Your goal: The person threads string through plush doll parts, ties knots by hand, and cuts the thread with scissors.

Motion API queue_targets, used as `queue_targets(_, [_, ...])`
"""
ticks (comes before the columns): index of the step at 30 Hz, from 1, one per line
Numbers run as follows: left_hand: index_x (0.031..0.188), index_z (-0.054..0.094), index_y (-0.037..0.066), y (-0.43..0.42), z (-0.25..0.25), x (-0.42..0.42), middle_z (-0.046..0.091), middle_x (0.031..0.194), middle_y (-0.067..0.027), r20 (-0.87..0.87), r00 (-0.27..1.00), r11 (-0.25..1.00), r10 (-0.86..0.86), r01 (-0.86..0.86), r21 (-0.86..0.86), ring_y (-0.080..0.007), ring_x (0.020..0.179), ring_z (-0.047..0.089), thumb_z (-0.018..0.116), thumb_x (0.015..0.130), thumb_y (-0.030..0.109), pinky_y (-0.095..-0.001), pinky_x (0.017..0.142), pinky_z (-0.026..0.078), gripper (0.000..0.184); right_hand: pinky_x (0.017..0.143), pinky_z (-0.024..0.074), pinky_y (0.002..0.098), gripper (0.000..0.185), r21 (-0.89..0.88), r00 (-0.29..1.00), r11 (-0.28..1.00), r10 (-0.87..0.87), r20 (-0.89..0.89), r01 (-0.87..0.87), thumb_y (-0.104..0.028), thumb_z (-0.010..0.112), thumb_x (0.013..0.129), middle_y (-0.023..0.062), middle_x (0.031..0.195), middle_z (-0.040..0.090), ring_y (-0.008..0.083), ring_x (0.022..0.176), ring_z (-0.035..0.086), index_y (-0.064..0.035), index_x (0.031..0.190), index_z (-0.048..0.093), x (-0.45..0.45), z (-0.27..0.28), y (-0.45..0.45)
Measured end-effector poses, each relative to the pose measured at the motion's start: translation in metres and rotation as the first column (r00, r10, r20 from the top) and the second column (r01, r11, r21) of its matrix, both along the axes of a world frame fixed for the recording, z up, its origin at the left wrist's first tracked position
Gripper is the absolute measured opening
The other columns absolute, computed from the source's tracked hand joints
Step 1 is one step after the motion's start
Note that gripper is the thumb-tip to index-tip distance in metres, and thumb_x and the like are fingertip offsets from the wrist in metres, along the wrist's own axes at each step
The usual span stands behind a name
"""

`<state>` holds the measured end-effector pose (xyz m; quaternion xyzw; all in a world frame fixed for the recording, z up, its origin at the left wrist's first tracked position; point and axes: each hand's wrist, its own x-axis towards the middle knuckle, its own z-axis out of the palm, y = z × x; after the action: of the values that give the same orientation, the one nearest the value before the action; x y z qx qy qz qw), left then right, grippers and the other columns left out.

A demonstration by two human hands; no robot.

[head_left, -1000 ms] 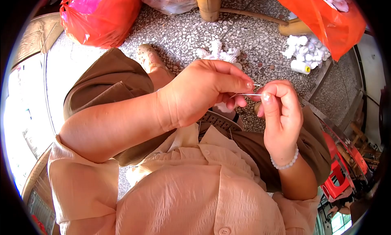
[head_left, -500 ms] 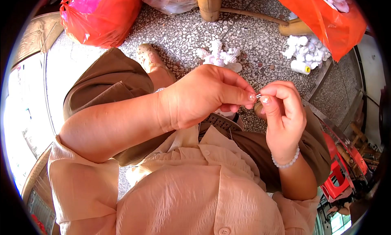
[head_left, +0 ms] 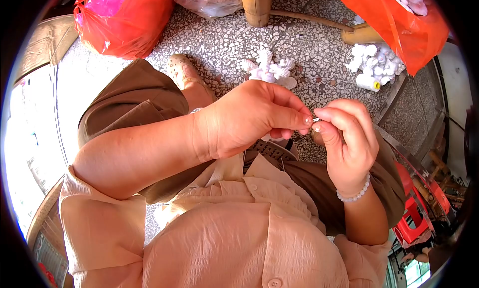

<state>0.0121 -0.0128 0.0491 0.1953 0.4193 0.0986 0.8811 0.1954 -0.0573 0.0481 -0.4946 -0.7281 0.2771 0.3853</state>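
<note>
Between my two hands is a small shiny metal piece [head_left: 316, 119], too small to tell its kind. My left hand [head_left: 252, 116] is closed, pinching the piece between thumb and forefinger. My right hand [head_left: 352, 141] meets it from the other side, thumb and forefinger curled close around the piece's end. The fingertips of both hands nearly touch. Below and behind the hands, a white bumpy bundle [head_left: 269, 67] lies on the speckled floor, its lower part hidden by my left hand.
A red plastic bag [head_left: 124, 26] stands at upper left beside a clear bag [head_left: 209, 0]. An orange bag [head_left: 399, 26] hangs at upper right, above white puffy pieces [head_left: 374, 61] and a thread spool [head_left: 368, 82]. Bamboo legs [head_left: 256, 6] stand ahead; a red stool [head_left: 413, 213] is at right.
My right thumb and forefinger have shifted and parted slightly around the metal piece. The right wrist has turned a little. My left hand stays almost still.
</note>
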Motion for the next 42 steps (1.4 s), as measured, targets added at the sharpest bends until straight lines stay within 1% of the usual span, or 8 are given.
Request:
queue_targets(8, [0.092,0.064,0.002,0.0,0.003,0.001,0.065,0.084,-0.0033,0.0,0.999,0.997,-0.037,0.037,0.066,-0.0074,0.072,0.056,0.063,0.084,0.011,-0.0211,0.068,0.045,0.012,0.058,0.045,0.0313,0.005,0.04,0.996,0.999,0.027,0.083,-0.031,0.0,0.059,0.081,0.0106,0.08,0.054,0.023,0.067,0.054,0.0011,0.083,0.055,0.003,-0.002,0.001])
queue_targets(11, [0.091,0.063,0.0,0.001,0.0,0.0,0.064,0.087,-0.0044,-0.031,0.99,0.933,-0.139,0.141,0.331,-0.009,0.076,0.057,0.064,0.082,0.008,-0.0233,0.069,0.046,0.011,0.057,0.0441,0.0316,0.001,-0.07,0.999,0.997,-0.029,0.021,0.031,0.0,0.052,0.085,0.0119,0.081,0.053,0.023,0.066,0.053,0.0011,0.085,0.051,0.007,0.0,0.0])
queue_targets(14, [0.089,0.06,-0.003,0.003,-0.014,-0.001,0.062,0.085,-0.0065,-0.152,0.981,0.517,-0.122,0.194,0.834,-0.0119,0.079,0.058,0.065,0.08,0.003,-0.0264,0.07,0.047,0.012,0.054,0.0435,0.0265,0.005,-0.244,0.988,0.97,-0.046,-0.146,0.009,-0.001,0.043,0.09,0.0135,0.091,0.051,0.0157,0.07,0.051,0.0016,0.088,0.047,0.007,0.002,-0.003])
queue_targets(17, [0.085,0.058,-0.003,-0.002,-0.016,0.001,0.058,0.086,-0.0104,-0.231,0.973,0.272,0.016,0.219,0.937,-0.018,0.082,0.059,0.066,0.077,0.001,-0.0287,0.068,0.048,0.012,0.058,0.0489,0.0228,0.013,-0.477,0.877,0.874,-0.153,-0.456,-0.095,-0.007,0.036,0.095,0.0138,0.105,0.049,0.0102,0.078,0.053,0.0028,0.094,0.045,0.001,0.005,-0.004])
queue_targets(20, [0.082,0.059,-0.001,-0.009,-0.007,0.005,0.056,0.087,-0.013,-0.199,0.945,0.123,0.26,0.172,0.977,-0.0242,0.081,0.058,0.066,0.074,-0.002,-0.0312,0.067,0.049,0.01,0.062,0.0517,0.0248,0.018,-0.599,0.794,0.797,-0.313,-0.521,-0.079,-0.011,0.035,0.097,0.0127,0.106,0.049,0.0121,0.08,0.055,0.0036,0.096,0.045,-0.004,0.012,0.0])
queue_targets(23, [0.079,0.06,0.004,0.002,-0.015,0.007,0.053,0.087,-0.0102,-0.042,0.985,-0.479,0.169,0.119,0.87,-0.0218,0.078,0.057,0.07,0.068,0.001,-0.0309,0.065,0.048,0.015,0.066,0.0529,0.0252,0.022,-0.697,0.772,0.691,-0.332,-0.542,-0.193,-0.015,0.036,0.097,0.0085,0.105,0.052,0.0121,0.083,0.057,0.0026,0.102,0.049,-0.001,0.015,-0.004])
queue_targets(26, [0.076,0.06,0.007,0.008,-0.02,0.009,0.052,0.088,-0.005,-0.002,0.995,-0.786,0.1,0.08,0.614,-0.0175,0.076,0.055,0.07,0.062,0.007,-0.0304,0.063,0.044,0.018,0.066,0.0535,0.0267,0.023,-0.75,0.728,0.602,-0.38,-0.571,-0.274,-0.016,0.039,0.097,0.0081,0.097,0.055,0.0133,0.08,0.059,0.0033,0.103,0.05,-0.001,0.017,-0.008])
queue_targets(42, [0.08,0.062,0.005,0.007,-0.026,0.009,0.056,0.089,-0.0018,0.04,0.999,-0.821,-0.003,-0.025,0.57,-0.0166,0.075,0.054,0.067,0.058,0.011,-0.03,0.061,0.041,0.022,0.052,0.0553,0.0292,0.02,-0.838,0.61,0.298,-0.581,-0.539,-0.457,-0.018,0.046,0.094,0.0078,0.081,0.058,0.0173,0.066,0.063,0.0019,0.097,0.051,0.004,0.019,-0.008])
